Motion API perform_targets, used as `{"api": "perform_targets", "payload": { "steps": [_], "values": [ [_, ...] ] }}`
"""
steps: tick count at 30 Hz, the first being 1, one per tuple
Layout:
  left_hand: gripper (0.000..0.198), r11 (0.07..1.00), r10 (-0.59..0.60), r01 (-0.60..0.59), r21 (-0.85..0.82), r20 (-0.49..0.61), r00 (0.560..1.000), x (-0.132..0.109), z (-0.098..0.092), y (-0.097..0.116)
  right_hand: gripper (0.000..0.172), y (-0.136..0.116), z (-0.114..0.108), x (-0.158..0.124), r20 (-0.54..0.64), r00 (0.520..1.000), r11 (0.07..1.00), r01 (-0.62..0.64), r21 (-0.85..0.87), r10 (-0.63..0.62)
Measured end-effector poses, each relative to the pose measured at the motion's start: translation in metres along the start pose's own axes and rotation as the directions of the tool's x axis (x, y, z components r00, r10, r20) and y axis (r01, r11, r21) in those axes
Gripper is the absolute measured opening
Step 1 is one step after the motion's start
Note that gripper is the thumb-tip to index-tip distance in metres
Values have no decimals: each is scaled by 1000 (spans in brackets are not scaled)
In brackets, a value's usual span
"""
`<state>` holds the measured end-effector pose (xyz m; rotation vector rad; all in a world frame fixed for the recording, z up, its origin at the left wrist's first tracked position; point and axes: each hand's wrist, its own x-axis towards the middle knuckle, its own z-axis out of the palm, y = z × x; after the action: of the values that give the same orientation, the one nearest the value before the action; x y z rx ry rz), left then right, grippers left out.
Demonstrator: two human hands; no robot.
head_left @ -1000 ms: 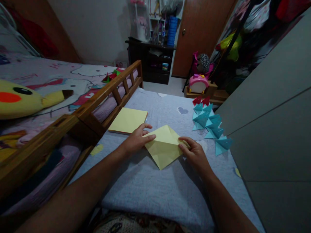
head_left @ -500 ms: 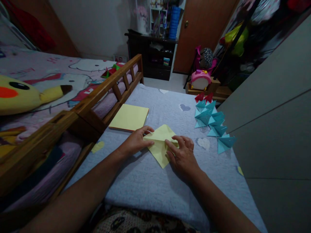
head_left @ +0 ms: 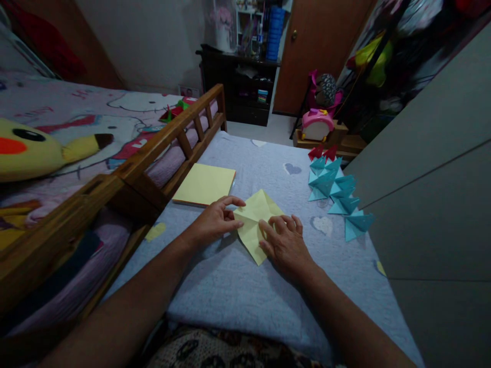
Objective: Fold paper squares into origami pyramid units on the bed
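A square sheet of yellow origami paper [head_left: 255,236] lies cornerwise on the bedspread, with creases crossing near its middle. My left hand [head_left: 217,220] grips its left corner, index finger and thumb resting apart on the paper. Over the right corner, my right hand [head_left: 284,239] curls its fingers onto the sheet, the index fingertip near the crossing creases; that corner is hidden beneath it. Just beyond my left hand is a stack of yellow paper [head_left: 205,184], with other colours showing at its edge.
Several folded blue paper pieces [head_left: 341,194] and red ones [head_left: 322,152] stand at the right edge of the bedspread [head_left: 238,301]. A wooden bed rail [head_left: 172,133] runs along the left. A yellow plush toy [head_left: 30,151] lies on the neighbouring bed.
The raised fold across the sheet has flattened and opened out, showing crossing creases. My left hand has shifted slightly; my right fingers have curled and moved slightly left.
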<state>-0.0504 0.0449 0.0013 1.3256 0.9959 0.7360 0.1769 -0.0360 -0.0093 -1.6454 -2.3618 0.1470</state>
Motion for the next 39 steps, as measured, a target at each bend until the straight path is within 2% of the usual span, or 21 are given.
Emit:
{"api": "perform_targets", "payload": {
  "steps": [3,6,9,11,14,18,23,25,28,33,39],
  "values": [
    [39,995,91,-92,45,27,995,0,4,1,31,1,-2,1,-8,1000,999,16,31,-16],
    [32,980,166,-166,107,9,986,0,7,2,29,9,-4,0,-90,996,998,0,68,6],
    [30,972,190,-186,143,-14,982,0,8,3,37,26,-6,-3,-206,969,990,-126,62,137],
    [28,966,200,-193,171,-29,979,0,8,4,42,37,-5,-5,-210,953,975,-212,61,220],
    [25,954,216,-202,224,-40,976,-1,8,7,45,48,-4,-8,-173,948,959,-245,142,268],
    [22,946,228,-203,252,-73,971,-3,10,11,42,51,-5,-7,-165,943,900,-211,382,291],
    [21,948,237,-193,254,-158,958,-4,11,12,30,50,-10,-6,-90,922,715,-227,661,377],
    [19,947,243,-193,256,-180,953,-4,11,11,26,49,-12,-5,-130,906,698,-211,684,402],
    [17,934,273,-210,289,-201,941,-5,13,10,22,45,-16,-5,-217,886,726,-172,666,409],
    [12,883,365,-269,386,-202,909,-8,18,12,13,37,-21,-3,-341,877,782,-61,621,339],
    [11,835,436,-327,443,-171,883,-10,22,13,8,32,-22,-2,-394,877,773,42,633,275]
  ]
}}
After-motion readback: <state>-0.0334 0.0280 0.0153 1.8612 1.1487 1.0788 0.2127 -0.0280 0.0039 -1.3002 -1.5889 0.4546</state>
